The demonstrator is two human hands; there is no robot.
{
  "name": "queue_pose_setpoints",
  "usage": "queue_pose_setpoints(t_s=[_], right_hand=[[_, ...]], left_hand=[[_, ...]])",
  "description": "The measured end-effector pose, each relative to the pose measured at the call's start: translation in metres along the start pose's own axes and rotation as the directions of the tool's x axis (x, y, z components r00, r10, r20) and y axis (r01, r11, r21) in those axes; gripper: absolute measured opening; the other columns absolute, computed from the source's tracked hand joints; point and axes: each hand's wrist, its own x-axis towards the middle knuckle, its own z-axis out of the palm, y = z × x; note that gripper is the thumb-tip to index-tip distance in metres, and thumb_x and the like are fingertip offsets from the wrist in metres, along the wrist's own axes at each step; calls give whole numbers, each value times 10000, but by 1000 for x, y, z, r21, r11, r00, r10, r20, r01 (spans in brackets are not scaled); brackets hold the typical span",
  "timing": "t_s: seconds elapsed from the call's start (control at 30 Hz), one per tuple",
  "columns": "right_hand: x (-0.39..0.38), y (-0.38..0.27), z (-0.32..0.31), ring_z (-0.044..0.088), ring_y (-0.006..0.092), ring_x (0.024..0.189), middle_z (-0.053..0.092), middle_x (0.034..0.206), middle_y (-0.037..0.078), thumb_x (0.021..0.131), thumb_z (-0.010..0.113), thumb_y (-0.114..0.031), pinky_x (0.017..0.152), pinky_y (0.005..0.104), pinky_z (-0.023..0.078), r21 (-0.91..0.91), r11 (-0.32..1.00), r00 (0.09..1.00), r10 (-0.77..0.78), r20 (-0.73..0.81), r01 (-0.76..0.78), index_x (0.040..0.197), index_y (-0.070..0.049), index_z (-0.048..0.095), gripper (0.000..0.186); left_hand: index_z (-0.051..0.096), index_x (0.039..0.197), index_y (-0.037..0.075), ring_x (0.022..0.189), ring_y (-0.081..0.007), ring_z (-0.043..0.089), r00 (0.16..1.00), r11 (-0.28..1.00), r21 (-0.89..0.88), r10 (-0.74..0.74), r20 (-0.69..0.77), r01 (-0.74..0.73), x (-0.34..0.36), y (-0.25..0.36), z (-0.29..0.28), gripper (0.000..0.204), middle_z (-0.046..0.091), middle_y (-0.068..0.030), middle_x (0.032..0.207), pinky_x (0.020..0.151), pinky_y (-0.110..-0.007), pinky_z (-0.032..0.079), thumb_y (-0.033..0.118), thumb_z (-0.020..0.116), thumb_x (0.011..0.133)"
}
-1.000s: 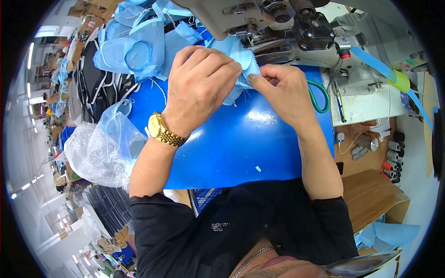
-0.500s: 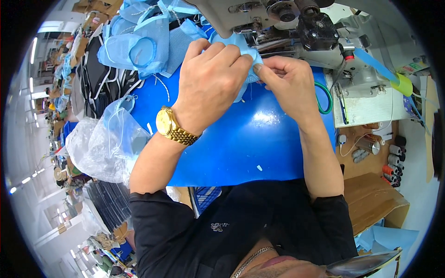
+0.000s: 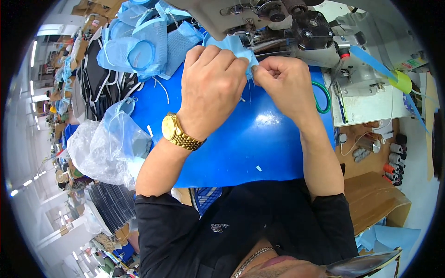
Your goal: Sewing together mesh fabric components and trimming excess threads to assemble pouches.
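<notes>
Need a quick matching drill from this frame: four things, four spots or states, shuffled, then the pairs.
Things:
1. left hand
2. gold watch
3. clear plastic bag
4. thread spools

Places or states:
A. at the blue table's left edge
B. on the left wrist
C. pinching the light blue fabric piece by the sewing machine
D. on the wooden surface at far right

Pairs: 1-C, 2-B, 3-A, 4-D

Bright overhead light, sharp centre, bent edges (fisheye)
</notes>
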Motion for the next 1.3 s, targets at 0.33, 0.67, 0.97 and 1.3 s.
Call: queue_pose_setpoints(t_s=[0.33, 0.67, 0.97, 1.3], right_hand=[[-2, 4, 2, 581, 171, 499, 624, 593, 116, 802, 654, -176, 512, 305, 452, 95, 996, 1000, -4, 17, 3, 730, 12, 673, 203], [3, 5, 10, 610, 179, 505, 643, 600, 121, 806, 651, -164, 518, 307, 471, 192, 981, 999, -13, -43, 21, 778, 22, 699, 194], [6, 1, 8, 631, 205, 508, 641, 596, 133, 798, 638, -168, 513, 323, 476, 147, 989, 999, 5, -35, 0, 753, 16, 698, 199], [6, 1, 6, 609, 211, 492, 630, 578, 128, 792, 626, -179, 515, 332, 472, 160, 987, 999, 22, -29, -17, 742, 22, 690, 217]], left_hand=[[678, 896, 60, 738, -262, 552, 998, 998, -33, -47, 39, 48, 2, 3, 0, 134, 589, -71, 781, 694, -378, 428, 60, 686, 762], [680, 921, 51, 720, -283, 561, 994, 993, -61, -104, 17, 104, 7, 3, 4, 130, 600, -91, 772, 670, -392, 437, 70, 660, 794], [690, 895, 54, 724, -281, 575, 982, 980, -65, -190, -2, 190, 7, 9, 7, 111, 622, -90, 771, 670, -392, 445, 73, 665, 788], [697, 882, 55, 741, -282, 587, 972, 969, -87, -233, 0, 232, 7, 11, 7, 105, 639, -93, 776, 676, -395, 449, 92, 669, 787]])
